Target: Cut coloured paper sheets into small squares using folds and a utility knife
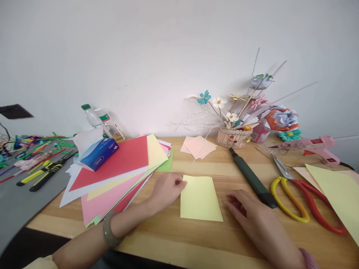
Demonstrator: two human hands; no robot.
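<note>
A small pale yellow sheet of paper (200, 198) lies flat on the wooden table (174, 239) in front of me. My left hand (165, 188), with a green bangle on the wrist, pinches the sheet's upper left corner between its fingertips. My right hand (252, 216) rests palm down on the table just right of the sheet, fingers loosely curled, holding nothing. A dark green utility knife (251, 177) lies just beyond my right hand.
A fanned stack of coloured paper (120, 172) with a blue tissue pack (98, 153) lies at left. Scissors with yellow and red handles (300, 194), a pink glue gun (314, 145), a large yellow sheet (336, 194), peach paper pieces (198, 146) and a basket of paper flowers (234, 136) stand around.
</note>
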